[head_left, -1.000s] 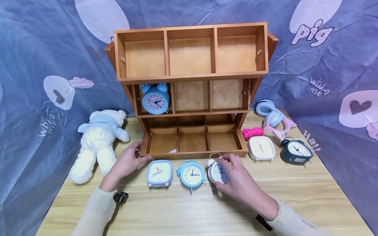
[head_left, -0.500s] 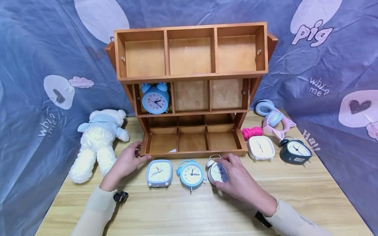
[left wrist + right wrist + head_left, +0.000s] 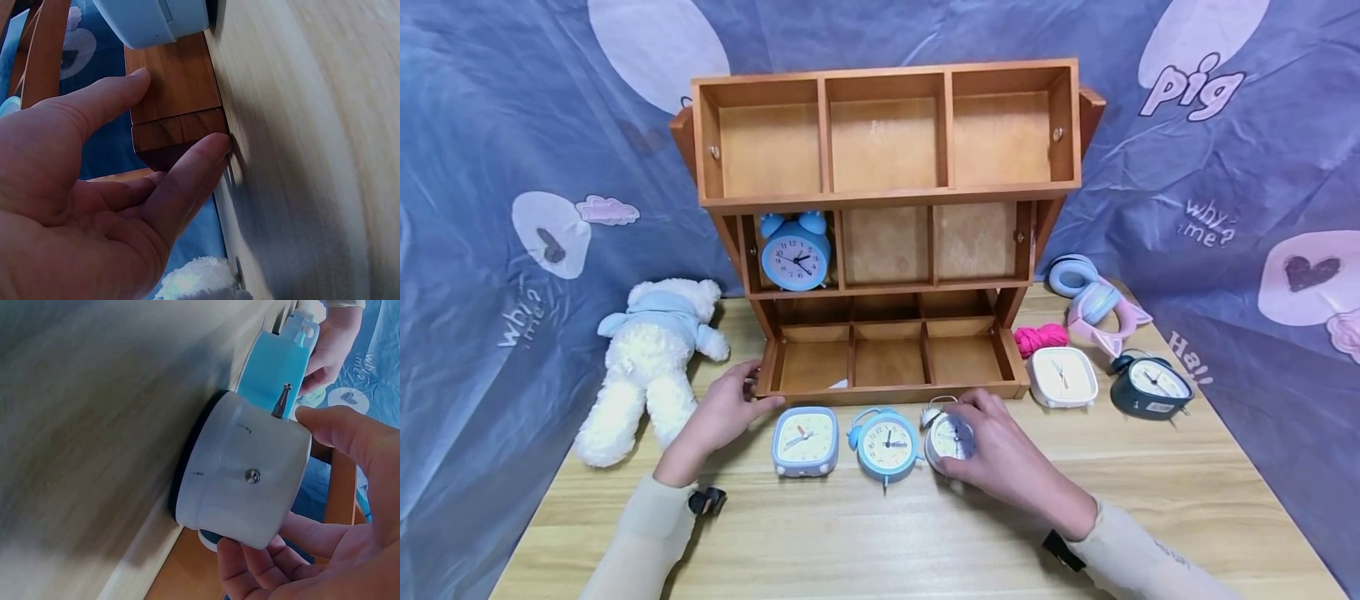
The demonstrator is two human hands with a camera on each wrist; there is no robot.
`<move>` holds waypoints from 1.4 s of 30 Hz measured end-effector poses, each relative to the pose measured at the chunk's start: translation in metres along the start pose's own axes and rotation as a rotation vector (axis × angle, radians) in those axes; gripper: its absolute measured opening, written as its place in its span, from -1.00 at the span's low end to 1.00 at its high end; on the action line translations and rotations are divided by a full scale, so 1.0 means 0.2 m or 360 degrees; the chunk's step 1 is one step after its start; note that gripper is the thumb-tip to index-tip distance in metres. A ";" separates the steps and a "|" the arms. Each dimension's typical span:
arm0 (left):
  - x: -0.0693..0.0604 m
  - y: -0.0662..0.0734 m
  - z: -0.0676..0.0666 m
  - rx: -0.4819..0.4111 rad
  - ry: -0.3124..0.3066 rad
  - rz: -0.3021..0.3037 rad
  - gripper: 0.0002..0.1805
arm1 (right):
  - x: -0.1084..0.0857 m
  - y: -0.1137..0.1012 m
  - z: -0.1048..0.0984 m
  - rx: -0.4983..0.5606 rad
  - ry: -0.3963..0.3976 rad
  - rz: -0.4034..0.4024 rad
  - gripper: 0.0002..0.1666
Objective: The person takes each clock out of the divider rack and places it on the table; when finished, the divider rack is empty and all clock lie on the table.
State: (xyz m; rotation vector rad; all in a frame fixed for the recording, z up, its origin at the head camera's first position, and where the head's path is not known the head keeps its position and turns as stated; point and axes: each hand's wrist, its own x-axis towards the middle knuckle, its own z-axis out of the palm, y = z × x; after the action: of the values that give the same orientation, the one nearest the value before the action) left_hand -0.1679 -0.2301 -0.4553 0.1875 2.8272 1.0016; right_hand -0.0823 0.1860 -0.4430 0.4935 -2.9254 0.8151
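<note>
My right hand grips a white twin-bell alarm clock lying face up before the wooden shelf's right compartment. In the right wrist view, thumb and fingers hold opposite sides of the white alarm clock, whose dark base is against the table. At the shelf's lower front left corner, my left hand holds the wooden shelf. The left wrist view has the thumb on the front board and the fingers around its end. Left of the white clock lie a light-blue twin-bell clock and a blue-rimmed square clock.
A blue twin-bell clock stands in the middle tier's left compartment. Rightward are a white square clock, a dark green clock, pink yarn and headphones. A white teddy bear lies at left.
My right hand and the white alarm clock have shifted slightly left, toward the light-blue clock. The left hand stays at the shelf corner.
</note>
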 end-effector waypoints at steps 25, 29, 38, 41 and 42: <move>-0.02 0.01 0.00 -0.0008 0.0005 -0.0001 -0.10 | 0.00 -0.01 -0.03 0.0059 -0.0008 0.0062 -0.12; -0.02 0.01 0.00 -0.0025 0.0002 -0.0001 -0.11 | 0.02 -0.02 -0.04 0.0095 0.0012 0.0074 -0.10; -0.01 0.01 0.00 -0.0013 0.0003 0.0011 -0.10 | 0.06 -0.06 -0.07 0.0166 0.0036 0.0089 -0.09; -0.01 0.01 0.00 -0.0007 0.0005 0.0016 -0.10 | 0.07 -0.07 -0.07 0.0208 0.0059 0.0092 -0.10; -0.01 0.01 0.00 -0.0006 0.0004 0.0016 -0.10 | 0.07 -0.07 -0.08 0.0220 0.0072 0.0091 -0.10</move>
State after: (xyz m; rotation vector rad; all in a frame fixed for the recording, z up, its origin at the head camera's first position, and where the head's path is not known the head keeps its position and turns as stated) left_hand -0.1662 -0.2290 -0.4533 0.2006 2.8294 1.0100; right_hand -0.0914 0.1775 -0.4205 0.3960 -2.8672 1.0270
